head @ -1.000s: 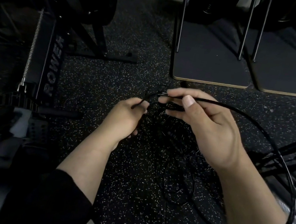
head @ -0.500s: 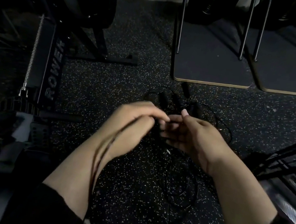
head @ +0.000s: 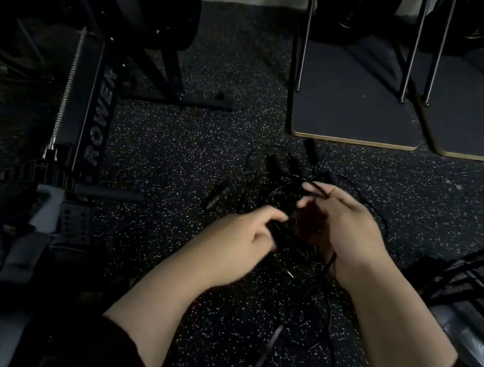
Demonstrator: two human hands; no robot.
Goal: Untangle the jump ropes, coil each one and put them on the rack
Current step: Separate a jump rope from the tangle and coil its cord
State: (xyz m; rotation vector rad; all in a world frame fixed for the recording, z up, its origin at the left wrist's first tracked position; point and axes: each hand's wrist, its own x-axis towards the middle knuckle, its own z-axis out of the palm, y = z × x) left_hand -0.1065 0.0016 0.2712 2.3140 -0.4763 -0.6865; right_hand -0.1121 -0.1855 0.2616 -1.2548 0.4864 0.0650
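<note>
Gripping a black handle (head: 284, 238) at mid-frame, the left hand (head: 236, 241) curls its fingers round it. Just right, the right hand (head: 343, 224) pinches a thin cord (head: 315, 187) between thumb and fingertip. Beneath both, the tangled jump ropes (head: 283, 185) lie on the speckled floor (head: 162, 148), below the boards (head: 354, 141) at upper right.

Bare speckled floor (head: 159, 147) lay open in the middle of the frame, between the rower (head: 92, 96) at left and my hands. The tangle of ropes (head: 292, 190) blocked the centre right, two boards with metal legs (head: 354, 136) closed the upper right, and dark bars (head: 469, 268) crossed the right edge.
</note>
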